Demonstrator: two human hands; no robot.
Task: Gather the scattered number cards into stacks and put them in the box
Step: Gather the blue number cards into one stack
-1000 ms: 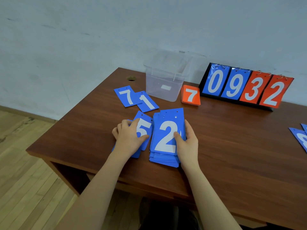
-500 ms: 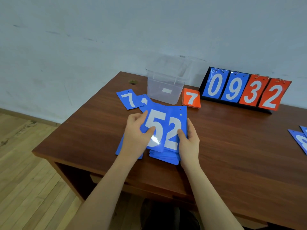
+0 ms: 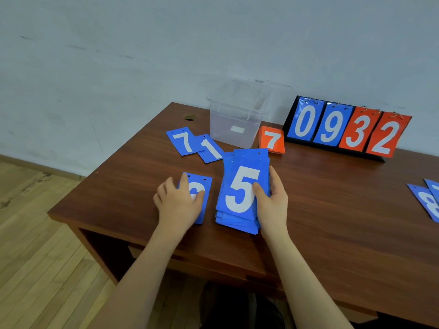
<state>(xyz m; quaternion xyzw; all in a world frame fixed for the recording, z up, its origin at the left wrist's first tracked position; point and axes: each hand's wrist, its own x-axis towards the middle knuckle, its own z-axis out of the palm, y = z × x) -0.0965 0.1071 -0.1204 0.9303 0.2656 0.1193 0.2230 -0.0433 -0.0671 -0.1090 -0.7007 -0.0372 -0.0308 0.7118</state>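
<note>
Card stack [image 3: 242, 193] centre frame on tabletop [image 3: 332, 210]; box [image 3: 235, 124] behind it; scoreboard [image 3: 344, 129] upper right.

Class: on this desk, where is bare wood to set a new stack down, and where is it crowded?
Bare wood lies between the blue stack and the cards at the right edge, before the scoreboard. Crowded: around the box, blue 7 and 1.

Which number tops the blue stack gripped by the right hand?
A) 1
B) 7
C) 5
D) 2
C: a white 5 faces up on the blue stack, which the right hand grips at its right edge.
</note>
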